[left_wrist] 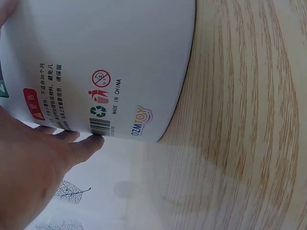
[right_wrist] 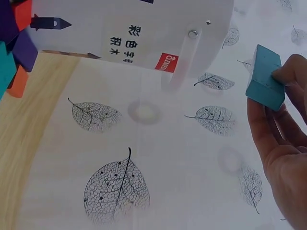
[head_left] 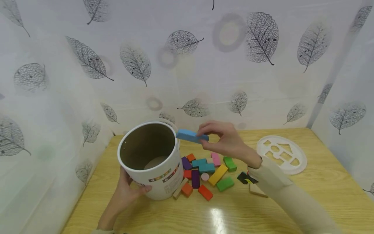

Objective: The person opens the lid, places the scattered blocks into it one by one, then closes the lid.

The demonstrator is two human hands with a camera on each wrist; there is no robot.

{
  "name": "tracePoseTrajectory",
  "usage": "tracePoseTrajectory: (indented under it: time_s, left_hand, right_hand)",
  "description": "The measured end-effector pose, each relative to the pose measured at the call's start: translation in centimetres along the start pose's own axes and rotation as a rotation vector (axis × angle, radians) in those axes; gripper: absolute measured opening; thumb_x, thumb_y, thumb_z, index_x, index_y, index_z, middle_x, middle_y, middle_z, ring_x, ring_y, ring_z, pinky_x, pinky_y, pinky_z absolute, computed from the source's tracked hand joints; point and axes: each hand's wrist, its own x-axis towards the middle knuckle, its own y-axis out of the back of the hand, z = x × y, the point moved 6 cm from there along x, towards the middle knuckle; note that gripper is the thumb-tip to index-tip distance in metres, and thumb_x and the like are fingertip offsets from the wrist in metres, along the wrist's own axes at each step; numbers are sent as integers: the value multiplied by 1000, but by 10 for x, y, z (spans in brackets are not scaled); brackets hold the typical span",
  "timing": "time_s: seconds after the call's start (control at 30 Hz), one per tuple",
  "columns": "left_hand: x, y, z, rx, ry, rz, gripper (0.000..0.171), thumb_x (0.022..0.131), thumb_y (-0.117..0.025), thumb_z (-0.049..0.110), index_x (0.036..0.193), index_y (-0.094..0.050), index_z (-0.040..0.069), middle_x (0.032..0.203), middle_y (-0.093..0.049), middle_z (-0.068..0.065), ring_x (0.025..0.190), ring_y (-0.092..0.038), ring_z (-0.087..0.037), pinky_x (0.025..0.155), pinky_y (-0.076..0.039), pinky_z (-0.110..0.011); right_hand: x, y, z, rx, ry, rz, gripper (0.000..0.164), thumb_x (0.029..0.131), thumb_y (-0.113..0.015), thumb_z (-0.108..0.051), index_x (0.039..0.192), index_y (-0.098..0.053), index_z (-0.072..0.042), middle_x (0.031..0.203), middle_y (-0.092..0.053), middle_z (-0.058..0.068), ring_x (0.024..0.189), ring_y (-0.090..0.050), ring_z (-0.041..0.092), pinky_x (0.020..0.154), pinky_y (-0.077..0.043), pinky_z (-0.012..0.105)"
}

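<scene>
A white toy bucket (head_left: pixel 163 185) stands on the wooden table at the left, its mouth upward and a pale patch of its bottom showing inside. My left hand (head_left: pixel 124 191) holds it by the near left side, thumb on the front wall; in the left wrist view the fingers (left_wrist: pixel 86 147) lie round its printed wall. My right hand (head_left: pixel 226 138) pinches a blue rectangular block (head_left: pixel 187 135) between thumb and fingers. That block is raised beside the bucket's right rim, its far end overlapping the rim in the head view. In the right wrist view the block (right_wrist: pixel 266 76) looks teal-blue.
Several coloured blocks, among them a yellow one (head_left: pixel 218 175), lie right of the bucket. A white disc with cut-out shapes (head_left: pixel 301 159) rests at the right. A flat wooden piece (head_left: pixel 258 191) is partly under the right sleeve. A leaf-patterned sheet (head_left: pixel 210 74) encloses the table (head_left: pixel 187 217).
</scene>
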Motion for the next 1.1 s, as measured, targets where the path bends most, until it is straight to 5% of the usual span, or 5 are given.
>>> tracePoseTrajectory:
  time_s: [0.37, 0.53, 0.77, 1.0, 1.1]
  left_hand:
    - [0, 0, -1, -12, -5, -6, 129, 71, -87, -3, 164, -2, 27, 163, -28, -14, 146, -33, -41, 115, -32, -71]
    - [0, 0, -1, -20, -13, -11, 129, 71, -87, -4, 164, -2, 27, 163, -26, -15, 148, -31, -41, 116, -28, -73]
    - [0, 2, -1, 23, 3, -11, 131, 72, -87, -2, 163, 1, 31, 163, -28, -12, 148, -33, -37, 117, -35, -59]
    - [1, 1, -1, -7, 1, -16, 130, 72, -86, -3, 163, 1, 30, 164, -25, -17, 149, -29, -43, 117, -28, -72]
    - [0, 1, -1, 12, 15, -13, 131, 73, -87, -2, 163, 2, 31, 164, -26, -16, 149, -31, -40, 118, -34, -63]
  right_hand:
    - [40, -40, -5, 6, 102, -37, 24, 79, -76, 8, 101, -76, -3, 101, -75, 10, 91, -66, 16, 81, -60, 25]
    - [48, -56, -5, -7, 85, -55, 22, 81, -76, 4, 102, -77, -4, 103, -76, 9, 97, -68, 17, 87, -60, 27]
    - [62, -75, -7, -26, 103, -71, 18, 84, -75, 2, 101, -76, -4, 103, -75, 8, 96, -66, 16, 89, -60, 26]
    - [67, -87, -7, -82, 129, -76, 17, 84, -75, 2, 101, -75, -1, 102, -74, 11, 95, -67, 18, 91, -59, 23]
    - [68, -89, -6, -100, 131, -70, 17, 83, -75, 2, 100, -75, -1, 102, -74, 11, 95, -68, 19, 92, -59, 22]
